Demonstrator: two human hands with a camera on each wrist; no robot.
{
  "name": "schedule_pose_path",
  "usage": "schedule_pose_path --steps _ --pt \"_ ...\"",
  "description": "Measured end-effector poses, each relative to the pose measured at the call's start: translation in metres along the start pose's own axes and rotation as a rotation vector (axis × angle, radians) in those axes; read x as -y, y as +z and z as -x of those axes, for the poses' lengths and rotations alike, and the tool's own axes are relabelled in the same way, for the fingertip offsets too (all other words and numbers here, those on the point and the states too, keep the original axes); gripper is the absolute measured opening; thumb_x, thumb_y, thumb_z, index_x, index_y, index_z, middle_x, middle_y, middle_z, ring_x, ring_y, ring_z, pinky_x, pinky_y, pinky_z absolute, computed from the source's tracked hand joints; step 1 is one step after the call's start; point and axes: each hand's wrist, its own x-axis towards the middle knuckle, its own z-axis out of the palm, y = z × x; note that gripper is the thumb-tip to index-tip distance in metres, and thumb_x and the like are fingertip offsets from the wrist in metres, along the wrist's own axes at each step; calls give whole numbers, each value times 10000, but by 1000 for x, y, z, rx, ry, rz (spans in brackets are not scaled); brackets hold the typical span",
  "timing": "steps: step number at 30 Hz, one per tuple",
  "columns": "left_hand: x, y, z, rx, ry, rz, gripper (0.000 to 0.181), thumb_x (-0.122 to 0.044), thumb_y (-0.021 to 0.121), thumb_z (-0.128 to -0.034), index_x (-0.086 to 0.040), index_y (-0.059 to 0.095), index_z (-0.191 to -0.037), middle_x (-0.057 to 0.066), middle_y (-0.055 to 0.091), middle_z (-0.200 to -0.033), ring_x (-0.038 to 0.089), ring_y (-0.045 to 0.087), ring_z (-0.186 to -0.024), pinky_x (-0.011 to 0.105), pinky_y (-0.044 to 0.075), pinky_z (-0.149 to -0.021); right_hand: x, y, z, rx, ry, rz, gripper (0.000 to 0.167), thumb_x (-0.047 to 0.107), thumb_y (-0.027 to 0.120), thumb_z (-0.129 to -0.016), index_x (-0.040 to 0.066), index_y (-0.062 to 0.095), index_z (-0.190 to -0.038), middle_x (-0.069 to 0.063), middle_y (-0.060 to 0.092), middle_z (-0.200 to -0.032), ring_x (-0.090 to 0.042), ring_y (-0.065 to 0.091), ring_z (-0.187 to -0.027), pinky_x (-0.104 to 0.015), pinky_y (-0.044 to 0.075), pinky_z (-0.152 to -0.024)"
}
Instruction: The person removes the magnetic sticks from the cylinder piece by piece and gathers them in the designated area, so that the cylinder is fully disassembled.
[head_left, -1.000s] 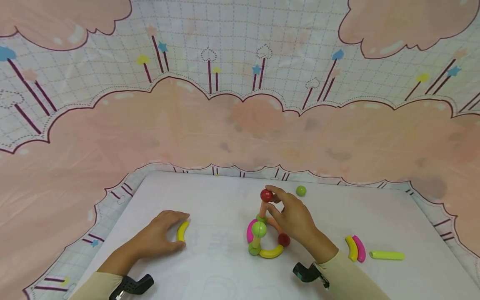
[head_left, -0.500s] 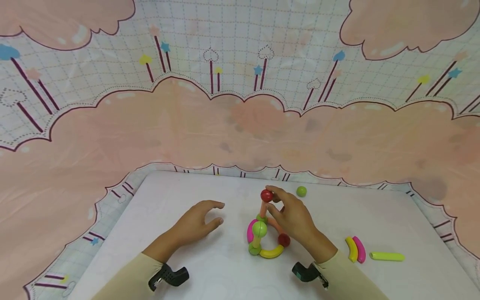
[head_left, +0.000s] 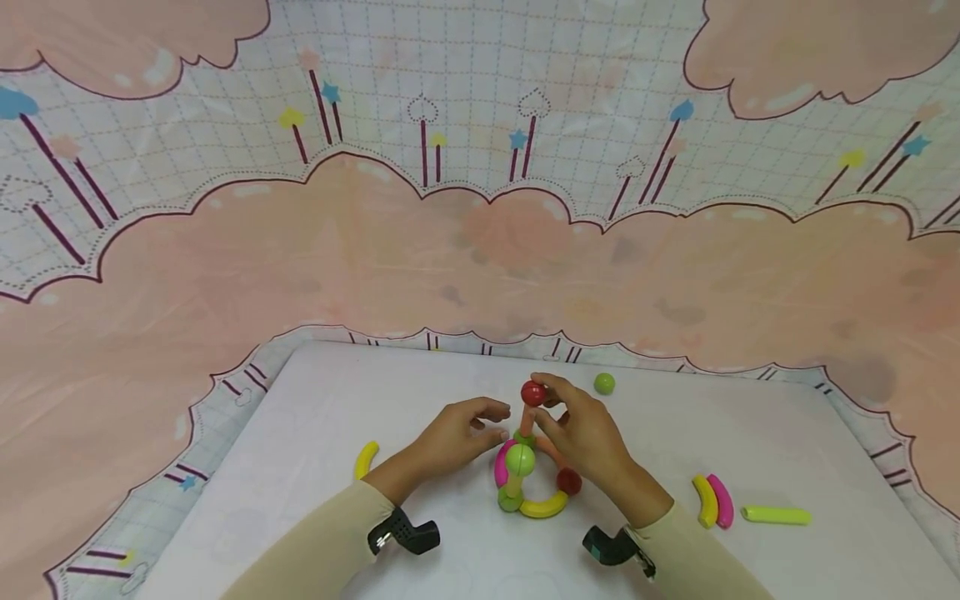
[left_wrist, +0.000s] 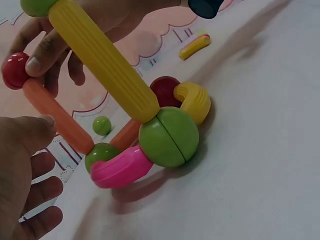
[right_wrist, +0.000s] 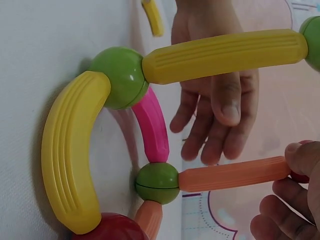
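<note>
Pinching red ball [head_left: 533, 393] atop orange stick [left_wrist: 57, 116] with right hand [head_left: 588, 433], I kept left hand [head_left: 453, 437] spread nearby. Frame [head_left: 520, 460] stood short of table's [head_left: 787, 433] far edge; gentle hold seemed best, lest stick tip.

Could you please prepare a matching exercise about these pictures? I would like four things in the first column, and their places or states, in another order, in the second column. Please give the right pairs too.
Things
1. Loose green ball
2. Light-green stick
3. Left hand
4. Right hand

Places or states
A. Holds nothing, fingers near the orange stick
B. Near the far edge of the table
C. Pinches the red ball
D. Lies to the right of the loose pink curved piece in the head view

Right pairs: 1-B, 2-D, 3-A, 4-C
</note>
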Motion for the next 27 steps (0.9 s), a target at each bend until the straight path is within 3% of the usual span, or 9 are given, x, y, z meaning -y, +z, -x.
schedule_pose_path --steps 5,13,27 --pt "-4 8 -11 3 17 39 376 -217 716 -977 -112 654 -1332 -44 685 -1266 145 622 -1183 351 521 -987 0 0 1 -9 -2 1 567 147 833 -876 167 603 -1394 -12 741 -1076 -166 634 -825 -281 556 -692" --pt "-10 20 -23 24 5 42 356 -266 741 -966 -151 674 -1297 -89 693 -1202 103 636 -1125 314 519 -984 -1 0 1 -22 -2 -1 555 141 828 -881 161 608 -1390 -8 733 -1056 -137 600 -796 -271 543 -676" --pt "-12 24 -31 -12 -3 11 162 -174 765 -941 -158 711 -1094 -123 711 -993 53 669 -969 242 555 -877 -2 1 1 -44 -67 -55 535 80 820 -877 104 608 -1367 -26 742 -1045 -152 677 -895 -303 593 -736"
